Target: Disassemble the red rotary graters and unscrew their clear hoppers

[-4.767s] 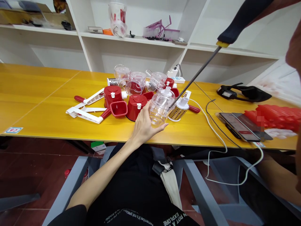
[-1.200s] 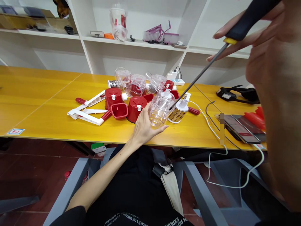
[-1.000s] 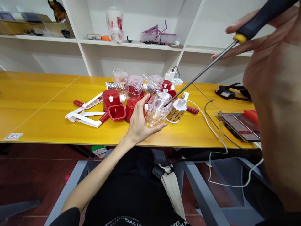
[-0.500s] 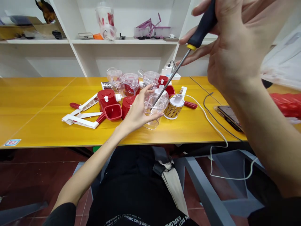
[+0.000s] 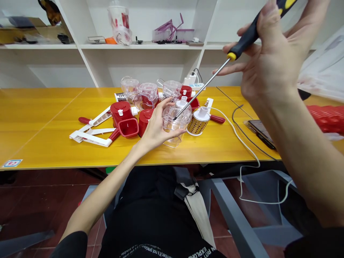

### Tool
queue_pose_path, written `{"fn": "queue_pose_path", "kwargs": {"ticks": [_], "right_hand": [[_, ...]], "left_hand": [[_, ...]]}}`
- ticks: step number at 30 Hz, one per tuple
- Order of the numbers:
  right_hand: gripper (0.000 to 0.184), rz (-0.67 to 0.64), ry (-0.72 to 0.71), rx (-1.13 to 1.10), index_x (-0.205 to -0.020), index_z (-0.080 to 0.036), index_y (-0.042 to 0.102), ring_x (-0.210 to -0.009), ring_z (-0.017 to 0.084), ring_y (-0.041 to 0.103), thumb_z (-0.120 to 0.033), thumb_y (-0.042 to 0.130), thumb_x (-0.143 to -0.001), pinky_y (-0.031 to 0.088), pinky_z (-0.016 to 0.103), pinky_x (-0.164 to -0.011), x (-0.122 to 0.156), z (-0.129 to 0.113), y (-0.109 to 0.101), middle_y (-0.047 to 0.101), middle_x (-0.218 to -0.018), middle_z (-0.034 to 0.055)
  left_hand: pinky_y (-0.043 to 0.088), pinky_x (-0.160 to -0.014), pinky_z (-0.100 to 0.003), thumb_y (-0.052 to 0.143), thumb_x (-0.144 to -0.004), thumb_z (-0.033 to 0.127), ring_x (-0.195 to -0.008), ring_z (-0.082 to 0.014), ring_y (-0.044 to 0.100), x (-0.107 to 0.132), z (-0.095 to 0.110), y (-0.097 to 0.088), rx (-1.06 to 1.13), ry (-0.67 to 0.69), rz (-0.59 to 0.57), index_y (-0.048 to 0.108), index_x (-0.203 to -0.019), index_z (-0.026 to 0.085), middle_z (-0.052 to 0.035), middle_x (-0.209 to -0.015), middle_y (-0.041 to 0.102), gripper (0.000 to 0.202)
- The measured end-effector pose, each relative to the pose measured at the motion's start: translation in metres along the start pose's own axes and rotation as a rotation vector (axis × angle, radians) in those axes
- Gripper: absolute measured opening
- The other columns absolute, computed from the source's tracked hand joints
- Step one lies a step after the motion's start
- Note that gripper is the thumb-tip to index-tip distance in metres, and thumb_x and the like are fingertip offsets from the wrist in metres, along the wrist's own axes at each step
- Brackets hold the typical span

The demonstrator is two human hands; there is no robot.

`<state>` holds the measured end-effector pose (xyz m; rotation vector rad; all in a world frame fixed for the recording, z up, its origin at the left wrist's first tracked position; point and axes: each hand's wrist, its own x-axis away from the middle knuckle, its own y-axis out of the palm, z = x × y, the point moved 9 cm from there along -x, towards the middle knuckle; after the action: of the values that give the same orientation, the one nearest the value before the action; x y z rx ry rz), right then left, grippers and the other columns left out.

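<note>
My left hand (image 5: 156,125) is wrapped round a clear plastic housing (image 5: 175,123) that stands on the yellow table (image 5: 48,143). My right hand (image 5: 268,61), raised close to the camera, grips the black and yellow handle of a long screwdriver (image 5: 206,84). The screwdriver's steel shaft slants down and left, and its tip rests inside the top of the clear housing. A gold grater drum with a white cap (image 5: 198,122) lies just right of the housing.
Red grater bodies (image 5: 122,113), white handles with red grips (image 5: 92,134) and more clear housings (image 5: 146,94) are heaped behind my left hand. Phones (image 5: 259,129), a white cable (image 5: 242,143) and a red object (image 5: 326,118) lie at the right. White shelves (image 5: 139,46) stand behind.
My right hand has shifted its hold on the screwdriver handle and the shaft now slants flatter; the tip stays in the clear housing. My left hand keeps its grip.
</note>
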<state>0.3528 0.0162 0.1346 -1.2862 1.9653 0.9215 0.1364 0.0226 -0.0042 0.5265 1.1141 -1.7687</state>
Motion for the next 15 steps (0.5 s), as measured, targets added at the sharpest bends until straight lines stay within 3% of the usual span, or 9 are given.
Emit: {"fn": "queue_pose_path", "kwargs": {"ticks": [9, 15], "right_hand": [[0.064, 0.026, 0.071, 0.012, -0.117, -0.035, 0.028, -0.068, 0.014, 0.067, -0.049, 0.073, -0.073, 0.047, 0.023, -0.040, 0.008, 0.002, -0.007, 0.056, -0.080, -0.0048], [0.040, 0.077, 0.137, 0.048, -0.118, -0.033, 0.029, -0.068, 0.010, 0.067, -0.036, 0.055, -0.088, 0.042, 0.016, -0.040, 0.013, 0.000, -0.007, 0.056, -0.080, -0.0048]], "left_hand": [[0.045, -0.117, -0.048, 0.072, -0.080, 0.065, -0.137, -0.0279, 0.055, -0.004, 0.007, -0.004, 0.024, -0.025, -0.072, 0.036, -0.145, 0.029, -0.0114, -0.145, 0.056, 0.083], [0.050, -0.111, -0.047, 0.075, -0.080, 0.059, -0.128, -0.0278, 0.062, -0.016, 0.005, -0.013, 0.017, -0.063, -0.172, 0.044, -0.141, 0.026, -0.0111, -0.134, 0.066, 0.076]]}}
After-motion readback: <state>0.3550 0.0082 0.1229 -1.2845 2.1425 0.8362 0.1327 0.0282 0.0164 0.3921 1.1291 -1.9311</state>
